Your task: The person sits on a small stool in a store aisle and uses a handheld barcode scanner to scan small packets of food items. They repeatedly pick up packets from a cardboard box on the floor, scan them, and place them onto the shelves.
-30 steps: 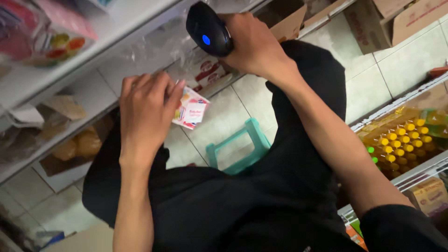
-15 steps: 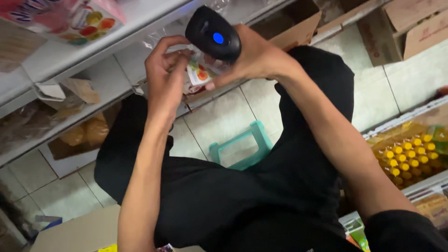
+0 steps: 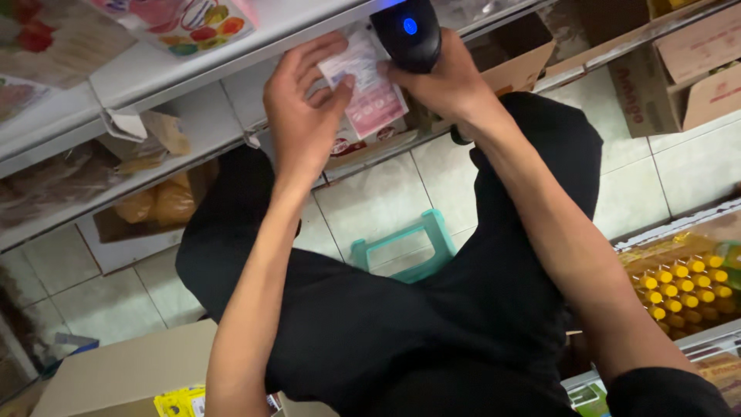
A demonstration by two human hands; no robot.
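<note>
Since a second ago, risen from chest height to the white shelf edge [image 3: 193,58]: both hands and the small packet [image 3: 369,89] now up against the shelf front, the packet turned flatter toward the scanner [image 3: 407,32] and brought close beneath its nose, where earlier well apart from it. Judged from that closing gap, likely a barcode reading under way on this packet, with the blue light on the scanner's back lit. Left hand [image 3: 305,116] pinching the packet, thumb on its face, fingers spread over its upper edge; grip closed on it, not loose. Right hand [image 3: 448,81] wrapped shut round the scanner handle, one fingertip touching the packet's right edge. Packet: thin, soft, glossy film, white and pink, slightly creased, rectangular. Scanner: hard black moulded plastic, rounded head. Below, black cloth over the knees, a teal plastic stool [image 3: 405,251] with an open frame on pale glazed floor tiles; at right, rows of yellow-capped bottles [image 3: 687,289] in a tray; brown cardboard boxes [image 3: 679,73] on the shelf beyond
</note>
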